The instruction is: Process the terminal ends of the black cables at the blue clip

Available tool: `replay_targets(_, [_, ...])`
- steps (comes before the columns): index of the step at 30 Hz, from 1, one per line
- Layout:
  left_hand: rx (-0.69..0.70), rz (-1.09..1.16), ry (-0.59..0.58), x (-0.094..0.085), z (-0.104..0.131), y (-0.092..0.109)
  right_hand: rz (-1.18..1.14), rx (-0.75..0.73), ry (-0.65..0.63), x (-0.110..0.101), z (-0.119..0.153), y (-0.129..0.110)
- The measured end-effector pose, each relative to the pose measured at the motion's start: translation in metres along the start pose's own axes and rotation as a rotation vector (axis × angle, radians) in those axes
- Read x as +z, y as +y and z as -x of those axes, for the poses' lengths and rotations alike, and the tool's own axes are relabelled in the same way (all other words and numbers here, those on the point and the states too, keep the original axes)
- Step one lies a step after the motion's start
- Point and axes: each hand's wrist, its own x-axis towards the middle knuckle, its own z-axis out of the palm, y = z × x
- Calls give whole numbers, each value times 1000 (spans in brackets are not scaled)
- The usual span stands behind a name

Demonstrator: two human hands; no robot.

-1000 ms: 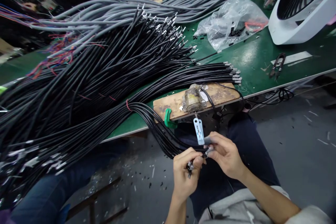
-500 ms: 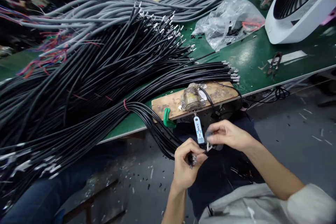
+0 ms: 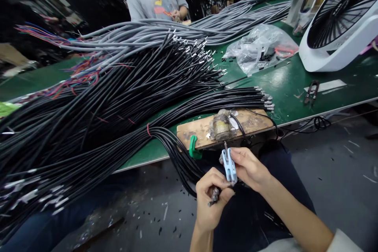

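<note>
My left hand (image 3: 211,197) is closed around the ends of a bunch of black cables (image 3: 184,165), which hang over the table edge. The stripped tip of one cable reaches the lower end of a light blue plastic clip (image 3: 229,167). That clip sits on the shaft of a small tape-wrapped motor (image 3: 221,128). My right hand (image 3: 248,167) pinches the clip between thumb and fingers from the right side. The motor is mounted on a wooden board (image 3: 193,132) at the table's front edge, next to a green clamp (image 3: 193,147).
Large heaps of black cables (image 3: 118,102) and grey cables (image 3: 165,27) cover the green table (image 3: 283,82). A plastic bag (image 3: 256,45), a white fan (image 3: 321,59) and thread snips (image 3: 311,92) are at the right. Across the table stands a person (image 3: 156,0) in a grey shirt.
My right hand has gone from the cable tip to the blue clip and gripped it. The clip has turned on its shaft. My head view has tilted up slightly.
</note>
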Motion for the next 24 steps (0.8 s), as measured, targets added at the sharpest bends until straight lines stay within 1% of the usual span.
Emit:
replay_targets(4, [-21,-27,2,2,-3,6,-71,25,-12,-8,2,4])
replay_targets(6, [-15,-40,5,2,-1,8,-98,22,27,-18,5,6])
replay_targets(8, [-1,-51,4,2,1,9,-76,-4,75,-31,11,7])
replay_targets(11, [31,-29,-24,-1,4,10,96,-84,144,-48,26,3])
replay_targets(13, [42,-14,-62,-2,5,10,280,-169,197,-53,39,-1])
replay_targets(14, [31,-34,-75,-3,5,10,393,-228,204,-51,45,-4])
replay_targets(15, [4,-79,-85,-3,5,10,521,-297,181,-48,50,-7])
replay_targets(17, [-71,-226,-104,-3,5,10,790,-426,60,-36,58,-10])
replay_targets(19, [-126,-363,-138,-3,6,10,966,-532,-63,-22,61,-10])
replay_targets(21, [-133,-419,-162,-3,7,10,984,-601,-89,-12,59,-4])
replay_targets(22, [-124,-424,-160,-4,7,10,952,-621,-73,-9,57,1])
replay_targets(24, [-96,-409,-133,-5,10,11,863,-625,1,-9,52,11])
